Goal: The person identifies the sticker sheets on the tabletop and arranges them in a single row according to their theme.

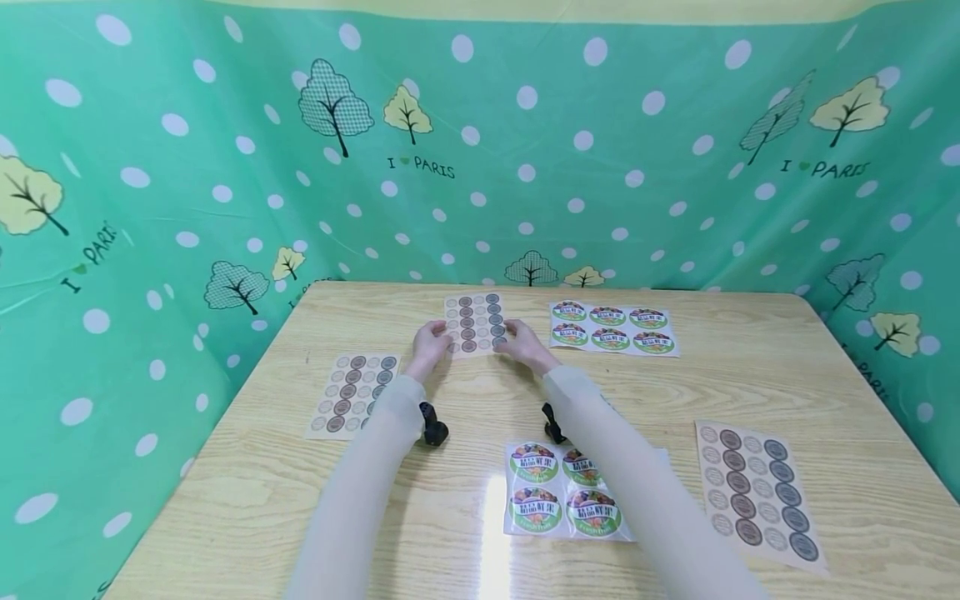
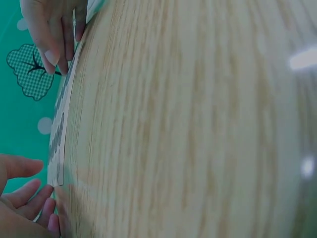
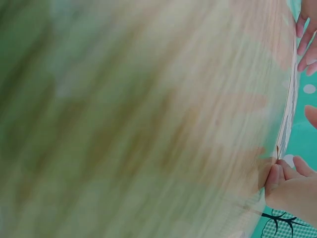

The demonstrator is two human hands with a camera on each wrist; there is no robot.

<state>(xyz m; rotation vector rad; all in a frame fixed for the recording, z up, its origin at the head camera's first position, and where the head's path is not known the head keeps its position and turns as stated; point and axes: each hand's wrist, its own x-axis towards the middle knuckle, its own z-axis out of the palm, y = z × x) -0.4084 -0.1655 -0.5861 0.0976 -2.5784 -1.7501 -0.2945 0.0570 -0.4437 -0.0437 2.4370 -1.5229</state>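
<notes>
A sheet of round brown and grey stickers (image 1: pixel 475 325) lies near the table's far edge, between both hands. At its left edge, the left hand (image 1: pixel 431 343) touches it. In the left wrist view, the left hand (image 2: pixel 27 198) has its thumb spread away from the fingers. The right hand (image 1: pixel 522 343) touches the sheet's lower right side. Its fingers (image 2: pixel 67 37) reach down fairly straight in the left wrist view. In the right wrist view, the right hand (image 3: pixel 292 183) rests by the sheet's edge, which is seen almost edge-on.
A similar sticker sheet (image 1: pixel 352 392) lies left, partly behind the left sleeve, and another (image 1: pixel 761 492) lies right. Fruit-label sheets lie at the back (image 1: pixel 613 327) and in front (image 1: pixel 535 487), the front one partly under the right forearm. A green curtain (image 1: pixel 480 225) borders the wooden table (image 1: pixel 262 492).
</notes>
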